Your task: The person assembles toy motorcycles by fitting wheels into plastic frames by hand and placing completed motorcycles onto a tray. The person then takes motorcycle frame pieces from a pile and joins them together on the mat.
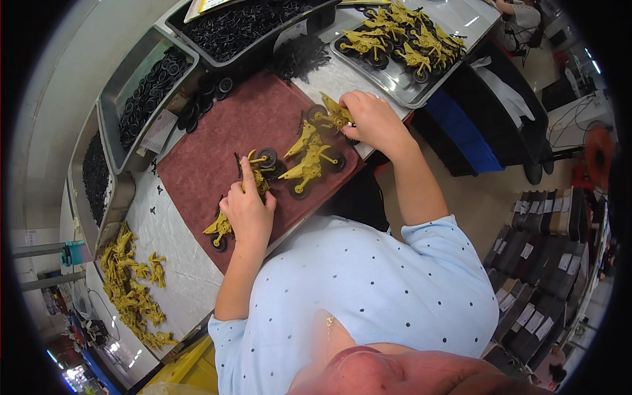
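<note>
My left hand [249, 209] rests over yellow toy motorcycles [216, 228] with black wheels at the near left of a dark red mat [204, 141]. Its index finger points forward along one of them, while the thumb and other fingers close about its body. At the mat's right edge, my right hand [376, 120] grips another yellow toy motorcycle [334, 112] between thumb and fingers; part of that toy is hidden. Between my hands lie more of these toys, among them a yellow motorcycle [308, 166] on its side.
A metal tray [411, 99] full of assembled toy motorcycles stands at the back right. Beyond the mat are a black bin [227, 62] of small black parts and a grey bin [112, 141] of wheels. Loose black wheels [197, 108] and a pile of yellow body parts [125, 283] lie on the table.
</note>
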`<action>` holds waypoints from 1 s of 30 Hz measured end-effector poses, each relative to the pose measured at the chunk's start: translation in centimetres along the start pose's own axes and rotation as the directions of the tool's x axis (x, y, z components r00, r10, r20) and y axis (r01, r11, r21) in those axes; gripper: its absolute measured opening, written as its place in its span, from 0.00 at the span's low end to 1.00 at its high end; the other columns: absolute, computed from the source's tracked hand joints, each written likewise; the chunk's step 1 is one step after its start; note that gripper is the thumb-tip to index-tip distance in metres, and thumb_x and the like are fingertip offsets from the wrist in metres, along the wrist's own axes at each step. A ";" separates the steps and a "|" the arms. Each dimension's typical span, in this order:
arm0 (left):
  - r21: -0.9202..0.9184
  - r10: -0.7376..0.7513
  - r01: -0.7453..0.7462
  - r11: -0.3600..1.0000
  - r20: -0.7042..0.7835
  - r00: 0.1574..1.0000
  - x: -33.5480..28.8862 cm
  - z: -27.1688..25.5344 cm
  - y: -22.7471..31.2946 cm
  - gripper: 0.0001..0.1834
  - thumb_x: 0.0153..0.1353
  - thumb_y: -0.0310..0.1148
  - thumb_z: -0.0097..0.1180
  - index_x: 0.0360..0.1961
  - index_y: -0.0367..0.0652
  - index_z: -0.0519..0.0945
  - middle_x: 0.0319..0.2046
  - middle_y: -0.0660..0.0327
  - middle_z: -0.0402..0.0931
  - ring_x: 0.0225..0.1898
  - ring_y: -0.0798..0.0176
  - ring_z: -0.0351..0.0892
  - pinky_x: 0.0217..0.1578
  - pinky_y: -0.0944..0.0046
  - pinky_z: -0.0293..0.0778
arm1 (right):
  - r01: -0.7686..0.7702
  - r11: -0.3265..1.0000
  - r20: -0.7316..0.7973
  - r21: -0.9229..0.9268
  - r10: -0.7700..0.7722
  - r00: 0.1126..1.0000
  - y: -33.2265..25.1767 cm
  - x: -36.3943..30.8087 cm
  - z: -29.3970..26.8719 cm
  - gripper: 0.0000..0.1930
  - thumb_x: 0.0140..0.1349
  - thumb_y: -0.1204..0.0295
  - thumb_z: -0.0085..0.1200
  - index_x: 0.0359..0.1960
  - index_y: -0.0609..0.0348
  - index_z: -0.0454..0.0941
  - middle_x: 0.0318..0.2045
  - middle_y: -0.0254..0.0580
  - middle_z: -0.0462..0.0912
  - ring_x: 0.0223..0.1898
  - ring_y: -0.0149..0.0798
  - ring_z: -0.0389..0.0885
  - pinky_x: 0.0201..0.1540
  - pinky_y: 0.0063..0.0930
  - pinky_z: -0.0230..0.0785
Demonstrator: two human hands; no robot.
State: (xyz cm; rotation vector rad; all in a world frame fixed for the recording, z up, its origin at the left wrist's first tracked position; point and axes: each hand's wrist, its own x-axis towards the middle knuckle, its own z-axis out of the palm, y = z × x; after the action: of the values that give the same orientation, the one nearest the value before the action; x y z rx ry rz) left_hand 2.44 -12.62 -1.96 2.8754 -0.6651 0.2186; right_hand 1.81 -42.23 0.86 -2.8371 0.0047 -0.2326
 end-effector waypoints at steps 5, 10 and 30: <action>-0.028 0.051 -0.054 0.998 -0.080 0.995 0.8 -0.5 -1.7 0.48 0.48 0.30 0.65 0.70 0.44 0.56 0.37 0.56 0.72 0.40 0.56 0.73 0.46 0.55 0.60 | -0.023 0.999 -0.126 0.032 0.026 0.992 0.9 0.5 -1.4 0.22 0.46 0.72 0.66 0.43 0.58 0.72 0.39 0.44 0.78 0.44 0.48 0.78 0.46 0.37 0.71; -0.535 -0.099 0.116 0.837 0.061 0.993 2.5 -2.4 -2.9 0.45 0.53 0.27 0.60 0.72 0.49 0.53 0.44 0.55 0.75 0.44 0.57 0.76 0.51 0.57 0.66 | 0.258 0.941 -0.095 0.219 -0.242 0.966 -1.4 0.0 -3.1 0.21 0.44 0.73 0.65 0.42 0.58 0.73 0.38 0.44 0.77 0.42 0.48 0.78 0.44 0.37 0.71; -0.882 -0.156 0.049 0.468 -0.028 0.987 4.3 -4.7 -1.2 0.44 0.56 0.13 0.46 0.73 0.51 0.49 0.54 0.61 0.69 0.43 0.71 0.70 0.42 0.73 0.69 | 0.481 0.859 0.024 -0.177 -0.484 0.875 -7.0 -3.4 2.2 0.11 0.57 0.69 0.51 0.40 0.58 0.76 0.52 0.44 0.71 0.55 0.50 0.70 0.45 0.43 0.67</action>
State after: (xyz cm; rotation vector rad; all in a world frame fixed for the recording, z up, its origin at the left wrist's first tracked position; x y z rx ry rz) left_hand 6.37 -12.35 3.23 1.8402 -0.3872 -0.0149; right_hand -1.36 -34.79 0.31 -2.9620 -0.7271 -0.3842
